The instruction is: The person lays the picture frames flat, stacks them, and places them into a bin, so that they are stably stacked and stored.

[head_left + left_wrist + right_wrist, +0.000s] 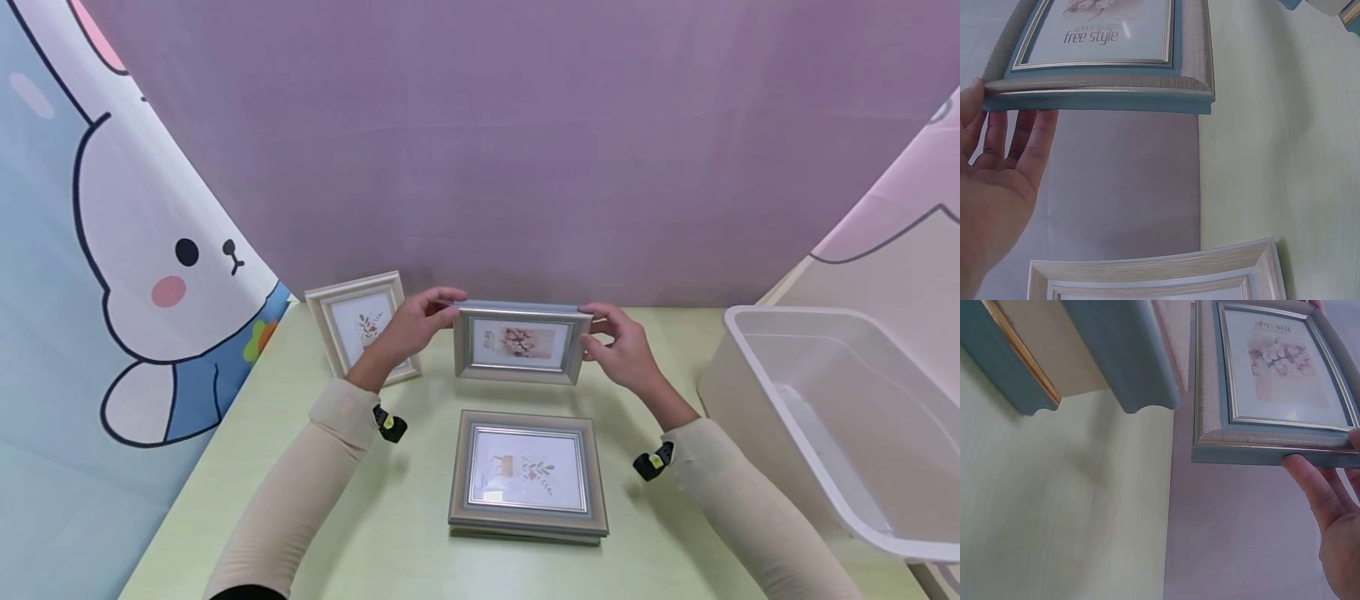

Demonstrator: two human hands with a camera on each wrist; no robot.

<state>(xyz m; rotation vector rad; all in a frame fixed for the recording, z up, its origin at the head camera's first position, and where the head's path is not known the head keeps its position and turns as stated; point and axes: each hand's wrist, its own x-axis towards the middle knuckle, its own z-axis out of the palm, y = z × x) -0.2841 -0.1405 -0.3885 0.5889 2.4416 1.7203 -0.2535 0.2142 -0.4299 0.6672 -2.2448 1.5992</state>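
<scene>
Close to me, a matted picture frame lies face up on the table, a white bin to its right. Beyond it, the left hand and right hand pinch opposite ends of the blossom frame, holding it upright, sideways. Further left, the pale frame leans back, before a purple backdrop.

From here I see the left hand and right hand hold a flowered frame beyond a flat-lying frame on the desk.
</scene>
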